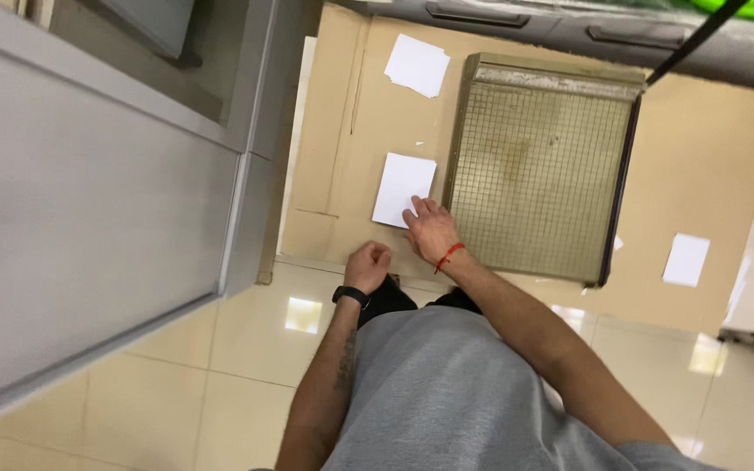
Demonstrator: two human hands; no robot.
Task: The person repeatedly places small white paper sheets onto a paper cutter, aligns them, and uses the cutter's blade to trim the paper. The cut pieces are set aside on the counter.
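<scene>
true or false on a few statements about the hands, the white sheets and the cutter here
1. The right hand touches the white sheet beside the paper cutter. True.
2. The left hand holds a sheet. False: it is a loose fist holding nothing.
3. The cutter's arm is down along its edge. True.
4. The cutter sits on bare tile. False: it lies on brown cardboard.
5. A red band is on the left wrist. False: it is on the right; the left wears a black band.
</scene>
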